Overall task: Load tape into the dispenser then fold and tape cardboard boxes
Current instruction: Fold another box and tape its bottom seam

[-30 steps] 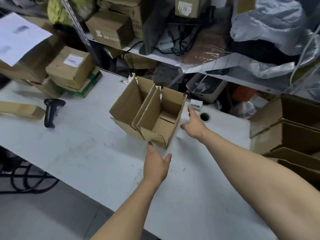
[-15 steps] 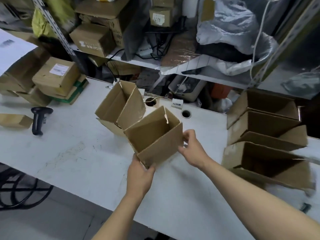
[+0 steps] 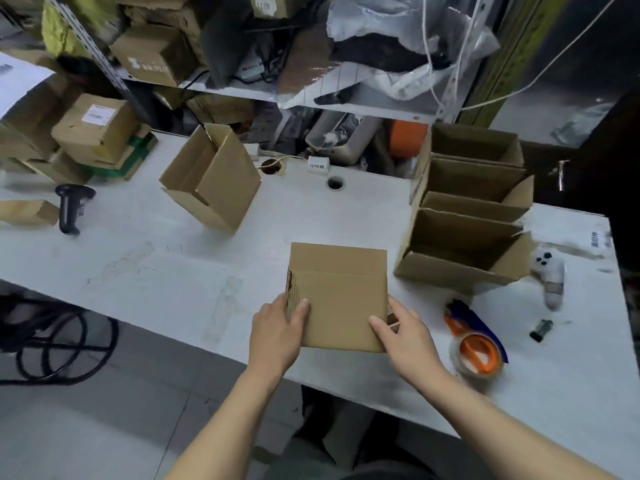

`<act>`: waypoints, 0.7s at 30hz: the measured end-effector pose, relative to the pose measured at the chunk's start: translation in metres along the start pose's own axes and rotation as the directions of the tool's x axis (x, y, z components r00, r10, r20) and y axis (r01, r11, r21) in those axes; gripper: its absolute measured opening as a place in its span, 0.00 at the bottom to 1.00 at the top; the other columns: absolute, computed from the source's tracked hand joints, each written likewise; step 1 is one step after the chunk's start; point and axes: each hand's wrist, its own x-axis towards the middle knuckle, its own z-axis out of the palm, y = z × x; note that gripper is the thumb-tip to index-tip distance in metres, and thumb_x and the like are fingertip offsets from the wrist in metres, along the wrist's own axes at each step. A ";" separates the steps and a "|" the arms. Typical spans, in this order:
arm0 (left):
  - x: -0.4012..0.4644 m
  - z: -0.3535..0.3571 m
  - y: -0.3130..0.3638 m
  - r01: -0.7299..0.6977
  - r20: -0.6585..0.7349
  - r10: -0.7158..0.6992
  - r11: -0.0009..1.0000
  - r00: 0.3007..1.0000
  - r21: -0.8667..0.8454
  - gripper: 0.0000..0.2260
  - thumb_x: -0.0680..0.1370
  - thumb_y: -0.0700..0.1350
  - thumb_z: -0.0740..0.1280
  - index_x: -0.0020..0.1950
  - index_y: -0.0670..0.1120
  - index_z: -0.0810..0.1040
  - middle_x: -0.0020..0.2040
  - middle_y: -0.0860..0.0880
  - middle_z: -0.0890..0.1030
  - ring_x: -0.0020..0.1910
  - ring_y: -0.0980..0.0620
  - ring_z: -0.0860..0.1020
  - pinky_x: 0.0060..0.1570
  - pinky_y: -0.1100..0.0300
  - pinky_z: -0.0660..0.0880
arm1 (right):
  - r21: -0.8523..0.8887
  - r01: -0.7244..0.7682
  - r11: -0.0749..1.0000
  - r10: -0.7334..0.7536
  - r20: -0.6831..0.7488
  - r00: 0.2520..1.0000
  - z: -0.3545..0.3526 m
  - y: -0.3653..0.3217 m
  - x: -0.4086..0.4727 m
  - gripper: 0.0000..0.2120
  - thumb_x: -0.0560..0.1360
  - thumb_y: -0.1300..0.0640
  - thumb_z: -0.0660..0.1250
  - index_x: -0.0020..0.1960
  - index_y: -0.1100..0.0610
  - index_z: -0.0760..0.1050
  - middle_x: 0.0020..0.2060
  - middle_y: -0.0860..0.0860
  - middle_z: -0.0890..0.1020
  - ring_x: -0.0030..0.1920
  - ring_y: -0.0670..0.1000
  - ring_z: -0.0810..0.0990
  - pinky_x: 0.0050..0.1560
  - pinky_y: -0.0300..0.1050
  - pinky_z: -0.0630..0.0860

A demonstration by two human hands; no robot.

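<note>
1. Near the front edge of the white worktable (image 3: 145, 271), a small brown cardboard box (image 3: 341, 303) is held between both hands, one plain face turned up toward the camera and a narrow flap strip seen along its far edge.
2. The left side of the box is gripped by the left hand (image 3: 277, 336): the thumb is laid on the upper face, while the fingers are wrapped around the corrugated edge.
3. The right near corner of the box is grasped by the right hand (image 3: 405, 341), with the thumb pressed on the upper face and the fingers curled behind the side.
4. Just right of the right hand, a tape dispenser with an orange and blue body and a clear tape roll (image 3: 476, 344) is lain on the table, touched by neither hand.
5. Beyond the dispenser, a row of open brown cardboard boxes (image 3: 464, 216) is stood side by side along the right part of the table.
6. Towards the back centre, another open brown cardboard box (image 3: 211, 178) is tipped on one corner, its opening turned to the left.
7. At the left, a black handheld barcode scanner (image 3: 71, 207) is stood on the table, near a stack of sealed brown parcels (image 3: 93, 133).
</note>
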 end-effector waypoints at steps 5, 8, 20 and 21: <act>-0.009 0.024 0.022 -0.073 0.128 0.073 0.997 0.989 -0.006 0.18 0.82 0.64 0.61 0.54 0.54 0.81 0.44 0.56 0.83 0.46 0.57 0.80 0.43 0.58 0.76 | 0.027 -0.148 0.989 0.150 -0.076 0.986 -0.019 0.030 -0.022 0.23 0.84 0.44 0.61 0.78 0.46 0.68 0.55 0.47 0.74 0.51 0.47 0.77 0.53 0.46 0.75; -0.003 0.044 0.025 -0.084 0.226 0.078 0.996 0.971 0.017 0.18 0.83 0.64 0.60 0.56 0.53 0.81 0.46 0.56 0.83 0.47 0.54 0.80 0.44 0.57 0.74 | 0.055 -0.204 0.977 0.210 -0.126 0.970 -0.023 0.048 -0.021 0.24 0.84 0.44 0.63 0.78 0.48 0.70 0.55 0.50 0.78 0.50 0.48 0.80 0.55 0.50 0.79; 0.005 0.056 0.028 -0.115 0.160 0.100 0.989 0.982 0.090 0.21 0.87 0.55 0.52 0.38 0.50 0.73 0.35 0.51 0.80 0.39 0.47 0.78 0.37 0.54 0.69 | 0.242 -0.266 0.933 0.316 -0.199 0.928 -0.023 0.054 -0.021 0.24 0.81 0.47 0.71 0.75 0.51 0.75 0.52 0.50 0.83 0.50 0.48 0.81 0.52 0.46 0.80; 0.007 0.054 0.028 -0.134 0.171 0.111 0.982 0.979 0.131 0.21 0.88 0.54 0.51 0.38 0.50 0.73 0.35 0.51 0.80 0.40 0.46 0.78 0.38 0.53 0.69 | 0.241 -0.270 0.932 0.321 -0.205 0.925 -0.023 0.055 -0.021 0.25 0.80 0.47 0.71 0.75 0.51 0.75 0.52 0.50 0.83 0.50 0.49 0.82 0.54 0.48 0.81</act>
